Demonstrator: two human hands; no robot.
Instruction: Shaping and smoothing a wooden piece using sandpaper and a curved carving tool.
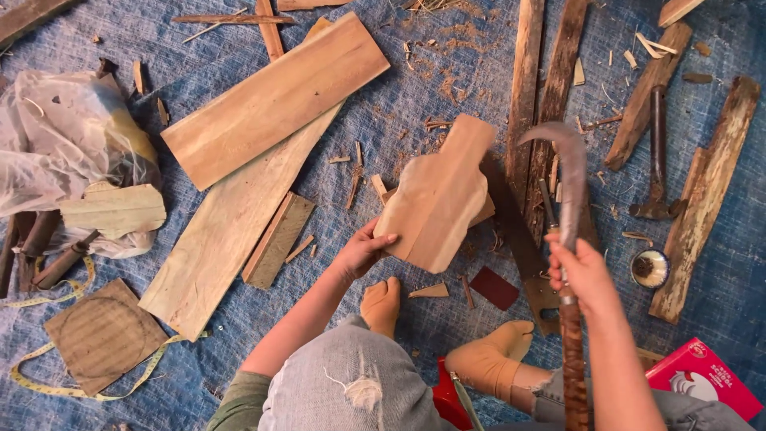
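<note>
Only a couple of packages lie about here. A red box [702, 377] sits at the bottom right corner on the blue tarp [399, 96], flat and rectangular, tilted so one corner points up-left; its top face is red with a white picture and some white print, and a paler strip runs along its upper edge. Far over on the left lies a crumpled clear plastic bag [60, 136], whitish and see-through, bunched in a heap with a yellowish patch showing inside. No signs or screens anywhere in view.
</note>
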